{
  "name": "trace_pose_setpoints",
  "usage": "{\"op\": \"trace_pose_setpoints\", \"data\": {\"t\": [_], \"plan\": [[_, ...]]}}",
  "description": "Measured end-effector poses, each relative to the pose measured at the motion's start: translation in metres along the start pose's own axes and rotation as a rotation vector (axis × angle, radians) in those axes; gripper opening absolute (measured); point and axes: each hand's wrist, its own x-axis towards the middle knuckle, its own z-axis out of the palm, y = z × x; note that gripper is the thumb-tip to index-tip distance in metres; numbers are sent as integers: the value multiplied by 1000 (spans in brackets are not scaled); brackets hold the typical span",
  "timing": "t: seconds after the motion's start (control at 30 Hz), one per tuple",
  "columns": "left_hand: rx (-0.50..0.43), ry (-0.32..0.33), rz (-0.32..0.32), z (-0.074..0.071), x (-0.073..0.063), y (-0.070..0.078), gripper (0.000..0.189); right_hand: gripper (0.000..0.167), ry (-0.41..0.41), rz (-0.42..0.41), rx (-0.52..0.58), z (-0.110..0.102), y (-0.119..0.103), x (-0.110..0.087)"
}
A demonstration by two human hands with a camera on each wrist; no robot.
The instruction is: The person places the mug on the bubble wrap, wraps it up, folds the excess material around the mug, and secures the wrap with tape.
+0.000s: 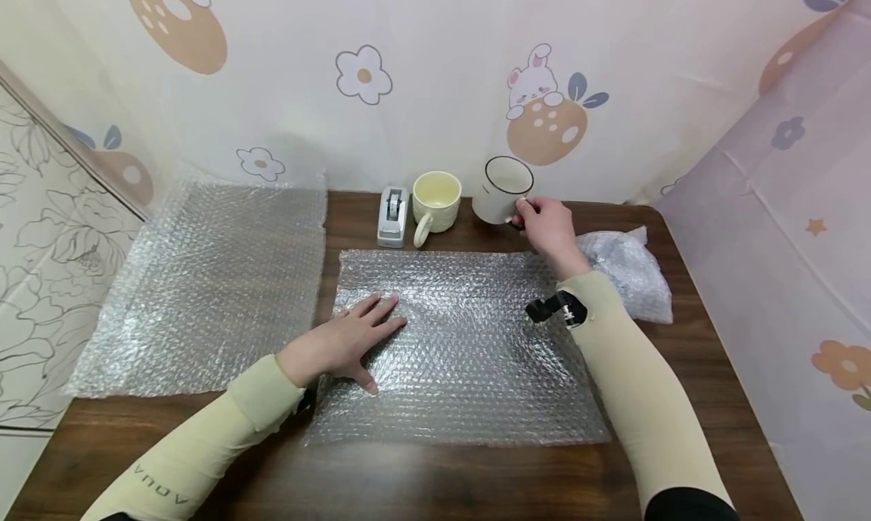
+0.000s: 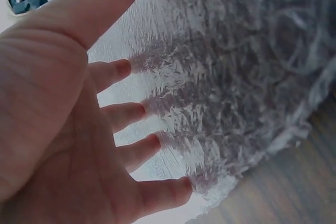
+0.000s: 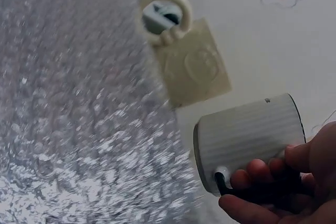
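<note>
My right hand (image 1: 550, 226) grips the dark handle of a white ribbed mug (image 1: 491, 200) with a black rim, at the back of the table. In the right wrist view the fingers curl round that handle beside the mug's wall (image 3: 247, 140). My left hand (image 1: 354, 338) lies with fingers spread on the left part of a sheet of bubble wrap (image 1: 463, 355). The left wrist view shows its fingertips touching the wrap (image 2: 210, 77). A pale yellow mug (image 1: 435, 201) stands left of the white one, its handle toward me.
A tape dispenser (image 1: 392, 217) stands left of the yellow mug. Another bubble wrap sheet (image 1: 218, 279) covers the table's left side and reaches up against the back curtain. At the right lies a bubble-wrapped bundle (image 1: 629, 275), behind my right forearm. The wooden table (image 1: 408, 479) shows along the front.
</note>
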Motion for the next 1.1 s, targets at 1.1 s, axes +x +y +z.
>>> {"op": "trace_pose_setpoints", "data": {"t": [1.1], "plan": [[26, -57, -64, 7, 1, 5, 120, 17, -305, -318, -12, 5, 10, -140]]}}
